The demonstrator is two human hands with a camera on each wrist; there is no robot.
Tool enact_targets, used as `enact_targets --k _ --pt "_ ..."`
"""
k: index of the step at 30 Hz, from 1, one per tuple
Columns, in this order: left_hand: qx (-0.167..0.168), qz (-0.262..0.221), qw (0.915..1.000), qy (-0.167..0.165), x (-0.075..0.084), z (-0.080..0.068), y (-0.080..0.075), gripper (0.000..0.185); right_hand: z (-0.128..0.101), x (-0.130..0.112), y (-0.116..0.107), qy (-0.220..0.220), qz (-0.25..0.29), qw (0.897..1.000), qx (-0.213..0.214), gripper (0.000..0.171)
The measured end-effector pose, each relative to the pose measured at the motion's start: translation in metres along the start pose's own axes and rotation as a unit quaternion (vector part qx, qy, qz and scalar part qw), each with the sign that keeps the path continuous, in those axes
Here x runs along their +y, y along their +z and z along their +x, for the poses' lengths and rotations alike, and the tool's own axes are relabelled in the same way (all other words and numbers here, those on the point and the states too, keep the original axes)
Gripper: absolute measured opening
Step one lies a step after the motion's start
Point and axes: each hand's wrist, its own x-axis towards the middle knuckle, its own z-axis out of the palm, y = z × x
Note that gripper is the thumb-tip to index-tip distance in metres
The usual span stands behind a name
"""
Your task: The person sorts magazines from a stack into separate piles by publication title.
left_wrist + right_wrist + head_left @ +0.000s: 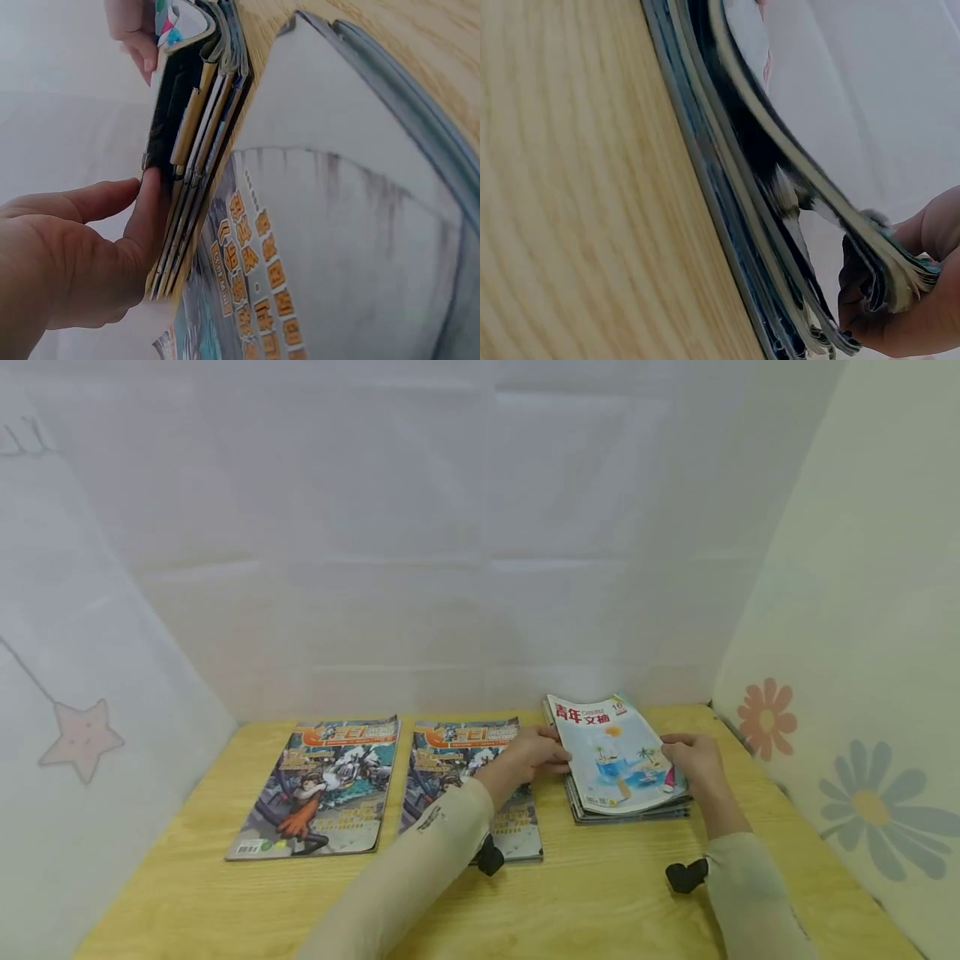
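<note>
A stack of magazines (626, 768) lies at the right of the wooden table (600, 893). Its top magazine (611, 739) has a pale cover with red characters and a beach drawing. My left hand (536, 756) holds the stack's left, spine edge; in the left wrist view its thumb (154, 217) presses the spines of the stack (191, 165). My right hand (693, 760) grips the right edge, where the right wrist view shows its fingers (907, 315) curled under the top magazine (817, 187), bending it up off the stack (742, 247).
Two matching comic magazines lie flat to the left: one (315, 785) at the far left, the other (457, 752) beside the stack, partly under my left forearm. White sheets wall the back and left; a flowered wall (862, 710) closes the right.
</note>
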Motion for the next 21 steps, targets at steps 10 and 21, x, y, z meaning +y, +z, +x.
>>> enact_targets --k 10,21 --pt "-0.019 0.08 0.9965 0.014 0.015 -0.007 -0.001 0.053 0.004 0.002 0.001 0.044 -0.036 0.998 0.025 0.04" --pt "0.008 0.209 0.9753 0.069 0.022 -0.023 -0.007 0.047 -0.015 -0.019 0.0 -0.023 -0.143 0.989 0.01 0.053"
